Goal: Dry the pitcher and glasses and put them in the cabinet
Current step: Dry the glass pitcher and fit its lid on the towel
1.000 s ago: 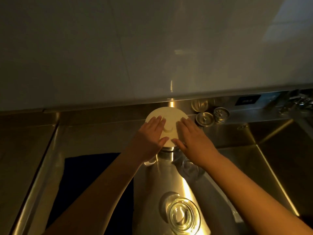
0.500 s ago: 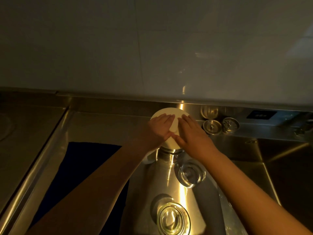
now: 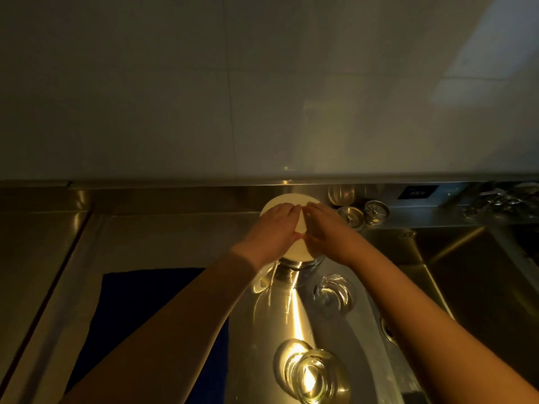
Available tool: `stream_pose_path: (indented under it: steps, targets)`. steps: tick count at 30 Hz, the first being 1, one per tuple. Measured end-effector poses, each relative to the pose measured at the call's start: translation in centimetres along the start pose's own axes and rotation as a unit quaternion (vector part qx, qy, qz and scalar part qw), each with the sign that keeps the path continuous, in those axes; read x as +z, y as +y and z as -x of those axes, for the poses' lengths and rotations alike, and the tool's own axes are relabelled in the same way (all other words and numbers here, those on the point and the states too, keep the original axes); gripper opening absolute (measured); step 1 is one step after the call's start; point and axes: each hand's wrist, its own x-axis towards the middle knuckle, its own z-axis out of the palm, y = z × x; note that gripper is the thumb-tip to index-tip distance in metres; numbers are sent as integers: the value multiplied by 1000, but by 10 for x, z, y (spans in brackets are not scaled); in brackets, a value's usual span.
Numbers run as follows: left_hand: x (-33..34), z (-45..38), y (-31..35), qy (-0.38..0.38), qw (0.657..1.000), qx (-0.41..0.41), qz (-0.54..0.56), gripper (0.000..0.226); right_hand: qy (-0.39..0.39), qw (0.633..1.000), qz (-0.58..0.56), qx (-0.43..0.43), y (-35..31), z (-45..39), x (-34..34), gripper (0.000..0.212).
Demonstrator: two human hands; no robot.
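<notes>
A glass pitcher (image 3: 294,271) stands on the steel counter (image 3: 163,240) near the back wall, closed by a round cream lid (image 3: 300,225). My left hand (image 3: 272,228) and my right hand (image 3: 328,231) both lie on top of that lid, fingertips nearly touching over its middle. The pitcher's handle (image 3: 262,282) shows below my left wrist. A clear glass (image 3: 332,294) stands just right of the pitcher. A second clear glass (image 3: 313,374) stands nearer to me.
A dark blue towel (image 3: 151,313) lies flat on the counter at the left, partly under my left forearm. Two metal sink strainers (image 3: 363,214) sit at the back. A sink basin (image 3: 478,281) drops off at the right. A grey tiled wall (image 3: 262,83) rises behind.
Both hands have closed in over the lid until the fingertips almost meet. The camera has tilted up, showing more wall.
</notes>
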Motion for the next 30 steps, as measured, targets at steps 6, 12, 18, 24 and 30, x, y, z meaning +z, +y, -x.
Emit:
stream_pose_path:
  steps: [6,12,18,24,30]
  targets:
    - [-7,3,-4,11,999,31,-3,64,36,999,-12,8,-7,1,4,58]
    - [-27,11,-10,20,998,58,4,62,67,998,-5,-4,-26,8,-8,56]
    - [-48,34,-42,19,999,45,11,64,89,995,16,-31,-62,-4,1,55]
    - [-65,64,-89,16,1000,10,9,65,89,994,21,-56,-103,-30,32,60]
    - [-62,83,-136,6,1000,-14,3,65,70,995,-26,-59,-131,-63,71,55]
